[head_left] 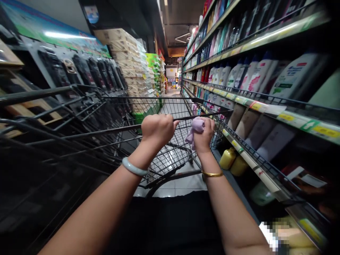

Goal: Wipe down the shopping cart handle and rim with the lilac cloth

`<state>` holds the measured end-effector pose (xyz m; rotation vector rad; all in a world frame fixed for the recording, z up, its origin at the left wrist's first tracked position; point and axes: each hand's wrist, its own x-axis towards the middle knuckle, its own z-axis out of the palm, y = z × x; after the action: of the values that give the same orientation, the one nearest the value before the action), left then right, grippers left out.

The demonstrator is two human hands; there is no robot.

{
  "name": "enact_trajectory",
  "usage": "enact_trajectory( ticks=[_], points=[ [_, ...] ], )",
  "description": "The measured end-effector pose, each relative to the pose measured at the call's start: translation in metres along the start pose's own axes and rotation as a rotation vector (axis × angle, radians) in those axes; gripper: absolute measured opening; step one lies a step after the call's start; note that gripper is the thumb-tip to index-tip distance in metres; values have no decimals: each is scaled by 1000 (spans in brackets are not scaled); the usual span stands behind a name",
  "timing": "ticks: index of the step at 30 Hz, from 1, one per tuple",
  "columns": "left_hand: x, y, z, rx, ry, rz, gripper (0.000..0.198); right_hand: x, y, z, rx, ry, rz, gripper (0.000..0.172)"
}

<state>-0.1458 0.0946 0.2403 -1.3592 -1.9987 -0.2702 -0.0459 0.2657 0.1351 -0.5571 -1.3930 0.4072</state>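
Note:
A black wire shopping cart (111, 106) stands in front of me in a shop aisle, its basket looking empty. My left hand (157, 128) is closed round the cart's handle bar (186, 118); a pale green bangle sits on that wrist. My right hand (205, 136) also grips the bar, and it clutches a small lilac cloth-like thing (196, 126) against it. A gold bangle is on the right wrist.
Shelves (265, 102) of shampoo and lotion bottles run close along the right, with yellow bottles (231, 159) low down. On the left hang dark packaged goods (87, 71), then stacked cartons (127, 60). The tiled aisle (171, 92) runs straight ahead.

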Motion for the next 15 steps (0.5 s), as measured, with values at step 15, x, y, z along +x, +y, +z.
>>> enact_trajectory(
  ticks=[15],
  points=[
    [-9,-11,0,-54,108,61,46,-42,-53,7,163,16,71,33]
  ],
)
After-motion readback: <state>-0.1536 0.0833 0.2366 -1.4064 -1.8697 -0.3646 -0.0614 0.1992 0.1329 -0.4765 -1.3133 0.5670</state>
